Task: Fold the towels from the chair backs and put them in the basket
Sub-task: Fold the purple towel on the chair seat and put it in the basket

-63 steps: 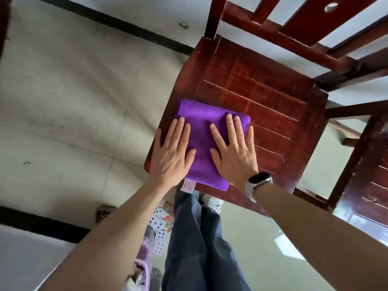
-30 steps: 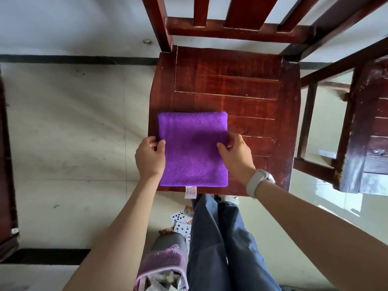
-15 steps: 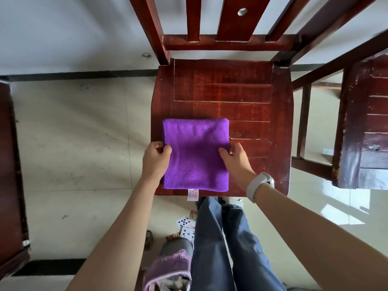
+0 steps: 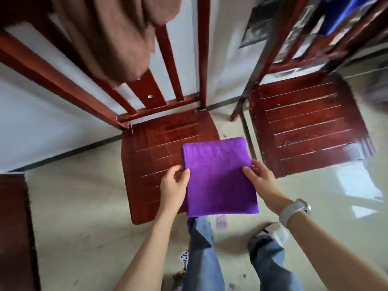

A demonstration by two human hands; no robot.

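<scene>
The purple towel (image 4: 218, 175) is folded square, pinched at its sides by left hand (image 4: 174, 185) and right hand (image 4: 259, 178) above the chair seat (image 4: 151, 148); a brown towel (image 4: 117, 36) awaits folding; no basket shows.

the person is wearing loose, faded blue denim trousers (image 4: 201, 255) and a pale grey and white shoe (image 4: 271, 229). both forearms are showing bare, with no sleeves reaching them. a smartwatch on a smooth white band (image 4: 294, 208) is wrapping the right wrist.
</scene>
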